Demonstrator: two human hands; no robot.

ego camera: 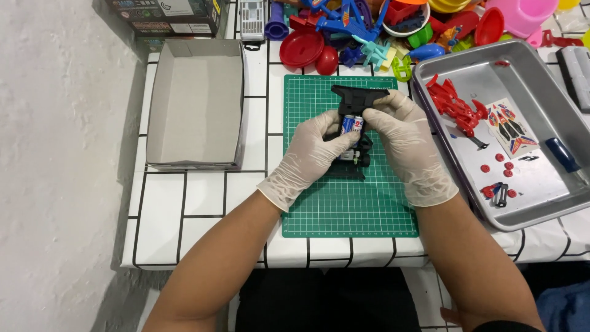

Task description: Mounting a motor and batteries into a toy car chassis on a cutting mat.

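Both my hands wear pale gloves and hold a black toy car chassis (355, 98) above a green cutting mat (348, 203). My left hand (310, 154) grips its left side and my right hand (402, 138) grips the right side and top. Two batteries (351, 123) with blue and red labels sit side by side in the chassis between my thumbs. The lower end of the chassis is partly hidden by my fingers.
A metal tray (541, 203) at right holds a red car body shell (453, 103), a sticker sheet (510, 128), small red wheels and a blue-handled screwdriver (562, 155). An open cardboard box (195, 104) lies at left. Colourful plastic toys (381, 31) crowd the back.
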